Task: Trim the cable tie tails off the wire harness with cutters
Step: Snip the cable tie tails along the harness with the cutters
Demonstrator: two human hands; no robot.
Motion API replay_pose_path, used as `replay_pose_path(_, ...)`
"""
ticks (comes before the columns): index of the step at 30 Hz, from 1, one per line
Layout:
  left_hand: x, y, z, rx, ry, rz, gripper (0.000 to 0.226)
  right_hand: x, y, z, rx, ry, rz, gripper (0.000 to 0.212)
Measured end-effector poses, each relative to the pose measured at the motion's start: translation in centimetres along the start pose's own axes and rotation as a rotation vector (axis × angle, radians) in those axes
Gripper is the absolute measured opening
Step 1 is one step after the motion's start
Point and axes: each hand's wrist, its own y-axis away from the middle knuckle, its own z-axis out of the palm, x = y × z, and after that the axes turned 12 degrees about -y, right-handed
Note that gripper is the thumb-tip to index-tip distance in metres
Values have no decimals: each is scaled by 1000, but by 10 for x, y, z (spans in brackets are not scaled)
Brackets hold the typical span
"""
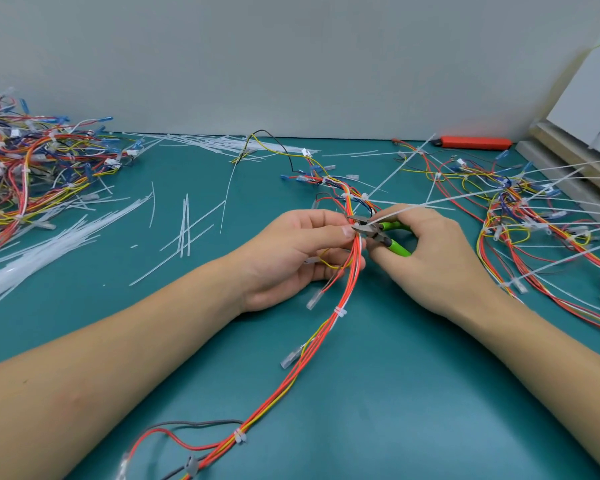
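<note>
Lying lengthwise on the teal bench mat (pixel 413 393), wire harness (pixel 326 327) lifted at mid-table between both hands. Left hand (pixel 291 251) pinching the bundle just beside a tie, probably to steady it and present the tail. Right hand (pixel 430 258) wrapped round the green handles of the cutters (pixel 378 232), blades set at the root of the long white cable tie tail (pixel 430 202), seemingly for a flush cut. Nearer ties already trimmed. Loose offcuts (pixel 184 230) left, untrimmed harnesses (pixel 534 216) right. No legible writing anywhere.

wire harness (pixel 329 327) cropped below, cutters (pixel 378 233) half-hidden
</note>
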Motion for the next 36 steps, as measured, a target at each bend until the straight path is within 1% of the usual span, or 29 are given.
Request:
replay_pose_path(2,0,0,0,1,-1,2,7,2,-1,0,-8,13,8,18)
replay_pose_path(4,0,0,-1,-6,-5,6,7,4,-2,0,-12,0,21,3)
replay_pose_path(6,-1,0,-1,-13,-14,11,6,6,-3,1,-27,4,31,12)
replay_pose_path(9,0,0,-1,-21,-14,13,6,7,-3,3,-60,31,32,16)
replay_pose_path(13,0,1,0,-10,-16,13,6,6,0,1,-43,-21,37,8)
replay_pose_path(15,0,1,1,-2,-19,9,9,4,0,1,-20,-39,19,3)
replay_pose_path(18,1,1,1,4,-21,5,9,-1,0,0,-8,-2,-37,14)
replay_pose_path(21,2,1,1,3,-11,1,8,-1,0,-1,-1,-22,-55,20)
replay_pose_path(25,2,2,2,7,-6,-2,9,2,0,-1,4,-3,-43,22)
replay_pose_path(29,3,1,2,9,-10,-2,7,-1,0,-1,-1,8,-23,8)
replay_pose_path(32,2,1,2,2,-18,5,6,1,1,0,-43,-23,42,13)
replay_pose_path(34,2,1,1,-2,-25,6,10,3,-1,0,-73,24,57,19)
replay_pose_path(36,2,1,1,-3,-32,3,10,4,-1,1,-72,51,59,21)
